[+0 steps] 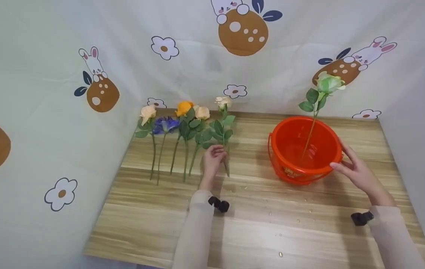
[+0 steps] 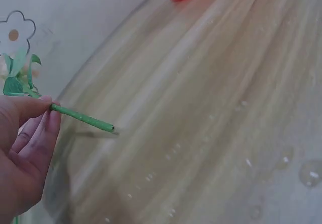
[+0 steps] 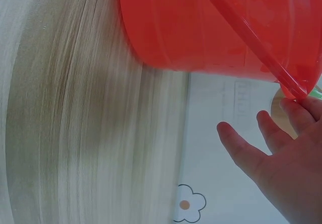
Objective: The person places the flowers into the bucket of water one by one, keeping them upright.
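Observation:
My left hand (image 1: 213, 158) pinches the green stem (image 2: 83, 118) of a cream artificial rose (image 1: 222, 102) between thumb and fingers. In the left wrist view the cut end of that stem points out past the fingertips. On the right, my right hand (image 1: 360, 173) rests at the rim of a red bucket (image 1: 287, 168), thumb and fingers spread and fairly straight. The right wrist view shows a finger touching the bucket near its handle joint, the other visible fingers apart from it. A pale green rose (image 1: 329, 84) stands tilted inside the bucket.
Left of my left hand lie several flowers: a peach rose (image 1: 148, 113), a blue flower (image 1: 165, 125), an orange rose (image 1: 184, 108) and another peach rose (image 1: 202, 112). Water drops (image 1: 280, 254) dot the wooden table (image 1: 141, 224). A printed cloth (image 1: 193, 71) hangs behind.

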`<state>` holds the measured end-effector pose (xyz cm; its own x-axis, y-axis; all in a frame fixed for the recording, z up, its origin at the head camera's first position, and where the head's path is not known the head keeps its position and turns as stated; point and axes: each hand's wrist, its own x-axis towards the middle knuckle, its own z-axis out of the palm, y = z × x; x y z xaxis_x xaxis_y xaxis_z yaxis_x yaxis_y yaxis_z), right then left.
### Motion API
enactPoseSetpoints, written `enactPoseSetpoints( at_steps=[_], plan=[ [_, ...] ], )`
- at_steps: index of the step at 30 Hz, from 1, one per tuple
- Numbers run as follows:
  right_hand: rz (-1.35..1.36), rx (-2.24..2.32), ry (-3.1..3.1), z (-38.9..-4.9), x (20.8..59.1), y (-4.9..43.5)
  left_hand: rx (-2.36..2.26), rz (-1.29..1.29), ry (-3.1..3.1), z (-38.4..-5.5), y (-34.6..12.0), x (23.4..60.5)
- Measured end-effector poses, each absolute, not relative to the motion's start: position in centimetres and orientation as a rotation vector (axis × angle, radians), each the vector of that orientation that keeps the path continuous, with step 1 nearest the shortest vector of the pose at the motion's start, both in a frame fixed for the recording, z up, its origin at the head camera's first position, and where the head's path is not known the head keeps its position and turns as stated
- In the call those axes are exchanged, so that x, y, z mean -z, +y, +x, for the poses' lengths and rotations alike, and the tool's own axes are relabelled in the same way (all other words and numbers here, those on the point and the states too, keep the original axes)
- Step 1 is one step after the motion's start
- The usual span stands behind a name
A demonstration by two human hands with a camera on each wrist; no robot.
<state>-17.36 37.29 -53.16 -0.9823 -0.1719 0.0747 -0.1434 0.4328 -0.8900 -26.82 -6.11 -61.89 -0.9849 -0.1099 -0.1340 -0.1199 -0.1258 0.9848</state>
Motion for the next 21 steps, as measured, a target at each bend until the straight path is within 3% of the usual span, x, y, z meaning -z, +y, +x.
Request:
enactPoseSetpoints(
  at_steps=[8, 21],
  plan=[
    [-0.271, 1.617, 2.642, -17.4, 53.1, 37.2, -2.329, -0.075, 2.197, -26.3, -6.1, 58.1],
    [-0.284, 1.639, 2.632, -17.3, 53.2, 37.3, -2.249, 0.191, 2.498, -25.4, -5.7, 56.0]
  ],
)
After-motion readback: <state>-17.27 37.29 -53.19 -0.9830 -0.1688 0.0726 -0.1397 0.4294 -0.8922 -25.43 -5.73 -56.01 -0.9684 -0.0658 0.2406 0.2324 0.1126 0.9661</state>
